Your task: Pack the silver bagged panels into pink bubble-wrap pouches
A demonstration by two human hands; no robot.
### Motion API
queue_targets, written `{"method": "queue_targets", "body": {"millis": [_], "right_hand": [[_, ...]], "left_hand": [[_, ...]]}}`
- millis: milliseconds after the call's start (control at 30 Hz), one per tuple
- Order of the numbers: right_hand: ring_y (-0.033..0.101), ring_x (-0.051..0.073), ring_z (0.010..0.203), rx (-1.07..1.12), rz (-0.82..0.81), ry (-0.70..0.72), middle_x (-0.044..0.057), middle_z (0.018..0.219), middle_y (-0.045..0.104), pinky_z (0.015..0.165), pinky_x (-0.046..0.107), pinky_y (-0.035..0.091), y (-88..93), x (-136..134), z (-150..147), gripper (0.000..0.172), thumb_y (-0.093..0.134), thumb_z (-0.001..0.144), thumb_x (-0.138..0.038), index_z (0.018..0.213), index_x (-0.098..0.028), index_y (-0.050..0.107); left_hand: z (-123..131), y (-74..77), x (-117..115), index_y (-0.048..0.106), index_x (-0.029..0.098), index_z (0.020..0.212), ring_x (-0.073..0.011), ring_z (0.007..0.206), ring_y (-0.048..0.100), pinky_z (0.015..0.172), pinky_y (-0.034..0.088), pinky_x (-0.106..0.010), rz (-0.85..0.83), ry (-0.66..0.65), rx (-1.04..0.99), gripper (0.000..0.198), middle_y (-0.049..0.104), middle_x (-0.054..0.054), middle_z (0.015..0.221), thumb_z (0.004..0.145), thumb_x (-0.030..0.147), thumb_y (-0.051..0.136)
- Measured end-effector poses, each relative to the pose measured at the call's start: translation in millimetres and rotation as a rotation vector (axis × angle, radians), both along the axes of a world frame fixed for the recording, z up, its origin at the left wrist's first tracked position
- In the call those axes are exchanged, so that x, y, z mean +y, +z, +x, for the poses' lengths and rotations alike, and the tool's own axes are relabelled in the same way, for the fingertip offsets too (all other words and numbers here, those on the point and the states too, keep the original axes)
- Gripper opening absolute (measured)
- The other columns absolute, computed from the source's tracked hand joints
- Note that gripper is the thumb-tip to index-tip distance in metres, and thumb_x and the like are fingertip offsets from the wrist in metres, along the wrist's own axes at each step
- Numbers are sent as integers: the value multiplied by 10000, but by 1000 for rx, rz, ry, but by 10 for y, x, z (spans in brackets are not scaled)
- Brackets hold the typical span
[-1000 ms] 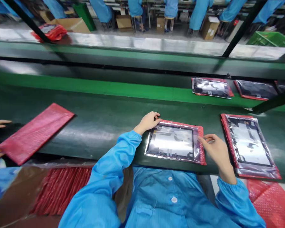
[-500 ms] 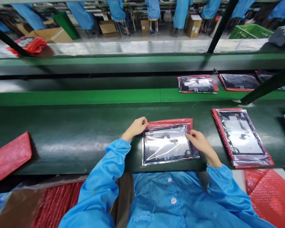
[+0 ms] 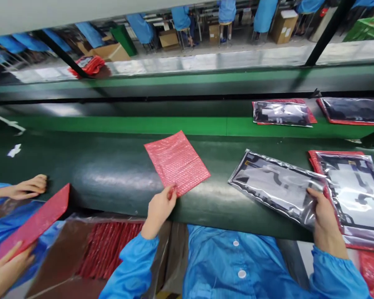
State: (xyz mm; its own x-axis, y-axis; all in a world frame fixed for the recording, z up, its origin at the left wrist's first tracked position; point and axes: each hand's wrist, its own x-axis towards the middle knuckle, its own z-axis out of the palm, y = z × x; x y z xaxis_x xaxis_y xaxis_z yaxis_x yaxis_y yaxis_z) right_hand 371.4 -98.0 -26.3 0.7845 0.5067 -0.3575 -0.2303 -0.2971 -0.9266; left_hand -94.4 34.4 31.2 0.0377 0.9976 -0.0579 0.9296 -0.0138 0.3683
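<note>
My left hand (image 3: 160, 209) pinches the near corner of a red bubble-wrap bag (image 3: 178, 162), which lies flat-looking over the dark green belt. Gripped at its right end by my right hand (image 3: 326, 222) is a shiny transparent bag (image 3: 277, 180) with a flat black-and-grey panel inside. This bag slants above the belt, apart from the red one. Its right end overlaps a similar bagged panel (image 3: 358, 191) that rests on red bubble wrap at the right. My right fingers partly hide the bag's end.
A co-worker's hands (image 3: 14, 261) are at the left, one with a red bubble-wrap bag (image 3: 37, 222). Below stands a box of several red bubble bags (image 3: 112, 249). More bagged panels (image 3: 282, 113) lie on the green strip (image 3: 127, 124) beyond the belt (image 3: 106, 166). A dark post (image 3: 330, 33) slants behind.
The bagged panel and the red bubble bag, stacked together before, are now apart. My right hand has carried the panel rightward; my left hand holds the red bag. The view has turned left.
</note>
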Motion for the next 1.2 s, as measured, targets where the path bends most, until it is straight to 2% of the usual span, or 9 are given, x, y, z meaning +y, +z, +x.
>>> {"method": "queue_targets", "body": {"millis": [100, 233, 400, 533, 700, 900, 967, 1067, 1200], "right_hand": [[725, 266, 694, 276, 10, -92, 19, 672, 698, 631, 377, 631, -4, 2, -12, 272, 730, 632, -346, 857, -197, 694], [744, 267, 780, 338, 56, -59, 31, 719, 726, 698, 347, 643, 85, 125, -162, 315, 810, 644, -343, 892, -173, 713], [755, 284, 856, 355, 132, 12, 54, 807, 759, 738, 356, 647, 224, 166, -437, 444, 853, 664, -484, 958, -177, 726], [755, 293, 861, 311, 8, 27, 75, 808, 768, 711, 330, 638, 210, 18, -424, 448, 803, 727, -567, 935, -174, 749], [754, 291, 814, 386, -267, 134, 89, 798, 773, 631, 306, 626, 101, -109, -398, 426, 870, 685, -485, 911, -140, 763], [757, 285, 835, 426, -127, 310, 74, 775, 773, 667, 302, 627, 315, 122, -765, 314, 864, 691, -408, 869, -168, 765], [758, 282, 825, 406, -111, 299, 67, 759, 772, 659, 294, 627, 368, 191, -816, 278, 865, 690, -394, 830, -178, 762], [761, 274, 798, 406, -86, 237, 61, 758, 774, 636, 289, 628, 341, 238, -796, 234, 830, 736, -393, 800, -182, 752], [766, 264, 760, 520, -23, 122, 61, 794, 781, 661, 316, 643, 206, 272, -763, 209, 784, 788, -348, 886, -167, 745]], "left_hand": [[194, 40, -132, 715, 215, 1087, -268, 814, 700, 704, 506, -325, 116, -96, 155, 295, 701, -65, 794, 916, 376, 537], [368, 19, 23, 705, 226, 1115, -284, 1033, 641, 874, 523, -373, 318, -361, 117, 279, 673, -117, 1092, 898, 388, 636], [512, -142, 326, 680, 217, 951, -246, 966, 627, 849, 511, -360, 210, -510, 80, 144, 667, -86, 1007, 938, 325, 585], [625, -150, 342, 616, 206, 843, -224, 880, 639, 762, 477, -324, 93, -465, 87, 186, 668, -74, 900, 961, 254, 481], [782, -71, 210, 530, 219, 781, -225, 778, 626, 669, 422, -321, -4, -240, 116, 165, 651, -64, 790, 918, 194, 440], [913, -96, 140, 517, 222, 780, -251, 838, 632, 701, 436, -343, -15, -201, 181, 234, 650, -84, 817, 976, 311, 425], [902, -113, 126, 530, 219, 819, -258, 862, 629, 734, 457, -356, -25, -244, 178, 195, 651, -79, 844, 959, 349, 491], [863, -105, 77, 556, 205, 928, -270, 964, 621, 826, 485, -376, -16, -307, 178, 75, 659, -88, 958, 872, 248, 583], [853, -73, -43, 592, 194, 997, -288, 1026, 606, 911, 491, -414, 55, -342, 206, 226, 654, -110, 1037, 793, 108, 547]]}}
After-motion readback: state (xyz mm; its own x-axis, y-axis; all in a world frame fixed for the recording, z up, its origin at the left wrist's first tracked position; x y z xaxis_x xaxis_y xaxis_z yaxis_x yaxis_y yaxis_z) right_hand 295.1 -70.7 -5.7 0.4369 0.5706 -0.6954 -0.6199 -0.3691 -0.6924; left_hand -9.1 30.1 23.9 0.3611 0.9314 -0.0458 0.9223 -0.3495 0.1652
